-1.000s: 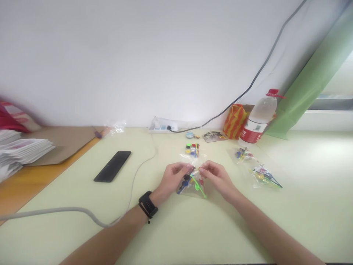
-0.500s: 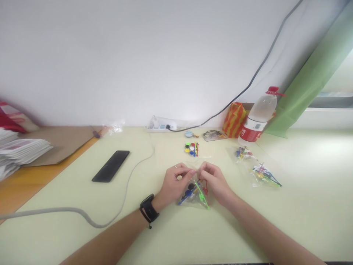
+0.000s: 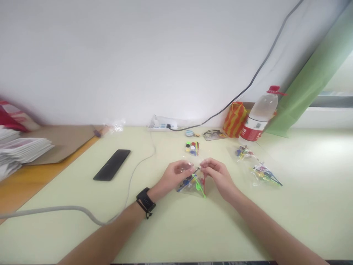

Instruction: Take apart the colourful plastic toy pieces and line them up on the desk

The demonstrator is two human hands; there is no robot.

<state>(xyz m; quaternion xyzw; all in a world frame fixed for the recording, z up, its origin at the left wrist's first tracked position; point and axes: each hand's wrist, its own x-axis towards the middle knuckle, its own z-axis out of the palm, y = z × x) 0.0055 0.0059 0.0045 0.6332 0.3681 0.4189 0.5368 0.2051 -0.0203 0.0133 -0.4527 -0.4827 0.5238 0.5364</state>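
Note:
A clear plastic bag (image 3: 190, 190) of small coloured plastic parts is held between my two hands, low over the table. My left hand (image 3: 176, 173), with a black watch on its wrist, is closed on the bag's left upper side. On the opposite side, my right hand (image 3: 217, 175) pinches the bag near its top edge. Inside show a bright green stick piece (image 3: 199, 186), a red one (image 3: 203, 181) and blue and black pieces partly behind the film. Just beyond lies a group of coloured discs and sticks (image 3: 192, 148).
Two more filled bags (image 3: 266, 173) lie to the right. A black phone (image 3: 111, 165) and a grey cable (image 3: 132, 176) are on the left. Along the wall stand a power strip (image 3: 162, 126), a striped bag (image 3: 235, 119) and a large water bottle (image 3: 257, 117).
My hands have moved slightly apart at the bag's top. The bag has risen a little, and its green and red pieces have shifted up and left.

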